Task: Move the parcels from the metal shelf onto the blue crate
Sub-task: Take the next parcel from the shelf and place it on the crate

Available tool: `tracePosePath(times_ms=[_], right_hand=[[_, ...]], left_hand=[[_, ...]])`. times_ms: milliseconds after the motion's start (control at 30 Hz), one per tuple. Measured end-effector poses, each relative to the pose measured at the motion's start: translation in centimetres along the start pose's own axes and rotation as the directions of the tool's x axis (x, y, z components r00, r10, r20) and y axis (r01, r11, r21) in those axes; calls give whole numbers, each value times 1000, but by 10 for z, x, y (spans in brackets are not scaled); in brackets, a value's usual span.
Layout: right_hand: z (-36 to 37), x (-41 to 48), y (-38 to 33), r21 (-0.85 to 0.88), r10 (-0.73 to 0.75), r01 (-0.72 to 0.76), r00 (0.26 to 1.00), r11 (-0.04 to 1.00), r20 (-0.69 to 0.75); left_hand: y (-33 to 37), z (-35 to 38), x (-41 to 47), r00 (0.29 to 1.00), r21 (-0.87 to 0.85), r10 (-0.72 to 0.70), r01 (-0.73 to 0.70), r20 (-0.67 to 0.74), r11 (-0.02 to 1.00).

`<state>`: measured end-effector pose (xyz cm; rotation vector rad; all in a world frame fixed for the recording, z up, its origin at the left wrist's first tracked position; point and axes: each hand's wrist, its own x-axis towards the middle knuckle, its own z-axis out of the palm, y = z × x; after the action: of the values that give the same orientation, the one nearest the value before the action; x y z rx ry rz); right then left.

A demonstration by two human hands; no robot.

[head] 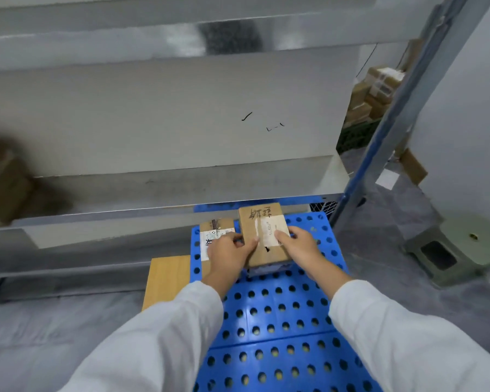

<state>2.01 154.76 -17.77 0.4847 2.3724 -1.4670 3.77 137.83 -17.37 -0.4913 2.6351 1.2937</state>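
Here the left hand point(229, 251) and right hand point(298, 245) clasp the cardboard parcel point(263, 222) from either side, its long axis running away toward the metal shelf point(96, 219), seemingly resting on the blue crate point(289, 339).

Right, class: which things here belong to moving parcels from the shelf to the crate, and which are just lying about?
Part of the job: left hand and right hand, both holding the scribbled parcel; labelled parcel beside it; blue crate; metal shelf; blurred parcel on the shelf.

Lying about: wooden board; grey stand; boxes behind the shelf.
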Motion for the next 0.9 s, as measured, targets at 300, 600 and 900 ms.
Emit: tracePosePath(times_ms=[300, 600, 900], right_hand=[[17, 14, 18, -78, -30, 31, 1000, 996, 8], [17, -16, -24, -242, -288, 246, 944, 939, -157], [138, -119, -157, -270, -449, 511, 854, 816, 262]], left_hand=[[-11, 4, 7, 992, -19, 5, -7, -125, 1000], [-14, -20, -15, 990, -120, 51, -68, -133, 990], [-70, -226, -70, 970, 37, 166, -162, -177, 986]])
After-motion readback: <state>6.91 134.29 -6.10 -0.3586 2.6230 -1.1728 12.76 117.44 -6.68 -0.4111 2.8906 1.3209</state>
